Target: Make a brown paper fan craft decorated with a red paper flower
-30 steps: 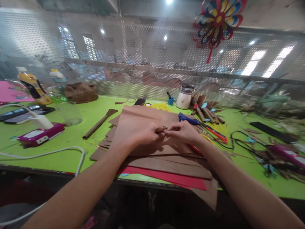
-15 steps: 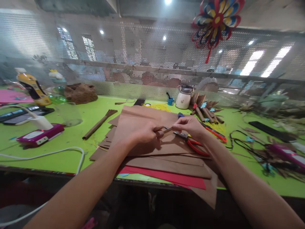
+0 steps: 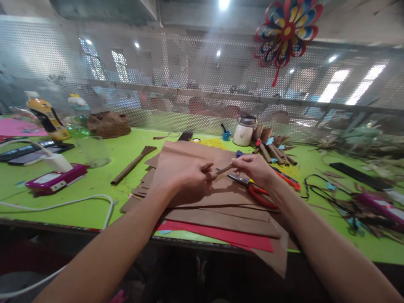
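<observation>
My left hand [image 3: 192,174] is closed around a small piece of rolled brown paper [image 3: 207,166], whose end pokes out above the fingers. My right hand [image 3: 252,166] pinches the far end of a narrow brown paper strip [image 3: 224,169]. This strip slants down to the fingertips of my left hand; where it ends there is hidden. Both hands are over a stack of brown paper sheets [image 3: 189,214]. A red-handled cutting tool [image 3: 260,198] lies on the stack below my right hand, partly covered by the wrist.
Red paper [image 3: 249,242] sticks out under the stack at the table edge. A rolled paper stick [image 3: 131,167] lies to the left, near a purple power strip [image 3: 57,180] and clear cup [image 3: 94,151]. Behind stand a white jug [image 3: 243,131] and paper bundles [image 3: 273,147].
The pinched strip stands slightly clearer between the two hands. Both hands keep nearly the same place and grip; the view has shifted a little.
</observation>
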`<act>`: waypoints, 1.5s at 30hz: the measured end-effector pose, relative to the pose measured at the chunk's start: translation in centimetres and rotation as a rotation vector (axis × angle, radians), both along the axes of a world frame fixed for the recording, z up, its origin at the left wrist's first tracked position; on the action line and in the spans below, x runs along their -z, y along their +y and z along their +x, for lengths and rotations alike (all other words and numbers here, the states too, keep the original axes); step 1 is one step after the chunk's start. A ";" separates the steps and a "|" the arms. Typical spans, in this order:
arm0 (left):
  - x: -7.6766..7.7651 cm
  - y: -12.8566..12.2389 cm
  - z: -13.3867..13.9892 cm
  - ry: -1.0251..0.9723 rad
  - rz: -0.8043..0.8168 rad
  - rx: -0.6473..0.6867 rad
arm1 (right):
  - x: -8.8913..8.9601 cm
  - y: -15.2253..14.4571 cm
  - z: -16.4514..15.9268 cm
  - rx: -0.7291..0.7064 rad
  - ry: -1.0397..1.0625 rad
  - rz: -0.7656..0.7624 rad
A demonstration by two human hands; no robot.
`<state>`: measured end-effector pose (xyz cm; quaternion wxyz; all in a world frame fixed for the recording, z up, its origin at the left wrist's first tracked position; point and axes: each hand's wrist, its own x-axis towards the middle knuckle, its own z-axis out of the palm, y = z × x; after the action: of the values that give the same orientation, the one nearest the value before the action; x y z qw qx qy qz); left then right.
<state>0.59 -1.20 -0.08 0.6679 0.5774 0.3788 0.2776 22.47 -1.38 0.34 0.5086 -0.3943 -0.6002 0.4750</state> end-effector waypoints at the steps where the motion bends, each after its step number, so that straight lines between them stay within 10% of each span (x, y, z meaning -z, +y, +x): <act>1: -0.4 0.0 -0.1 0.028 0.057 0.020 | 0.0 0.1 0.0 0.011 0.071 -0.006; 6: -2.0 0.0 -0.9 0.123 0.436 0.219 | 0.0 -0.6 -0.7 -0.107 0.132 -0.032; 11: -2.2 -0.1 -1.1 0.069 0.395 0.414 | -0.5 -2.6 -2.4 -0.456 -0.018 0.065; 18: -2.1 -0.6 -1.0 0.002 0.342 0.490 | -1.0 -3.1 -2.7 -0.337 -0.059 0.111; 29: -2.2 0.9 -1.2 0.333 0.674 -0.146 | -0.1 -1.7 -2.0 -0.271 -0.679 0.231; 38: 0.2 0.9 -0.7 0.376 0.657 0.285 | 1.8 -0.8 -2.5 -0.236 -0.861 0.277; 45: 0.5 1.1 -0.4 0.416 0.710 0.310 | 2.7 -1.4 -3.4 -0.131 -0.854 0.432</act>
<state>0.16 -0.07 -0.53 0.3714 0.8647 0.2952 0.1648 19.05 -2.76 -2.34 0.2557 -0.4007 -0.8640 0.1660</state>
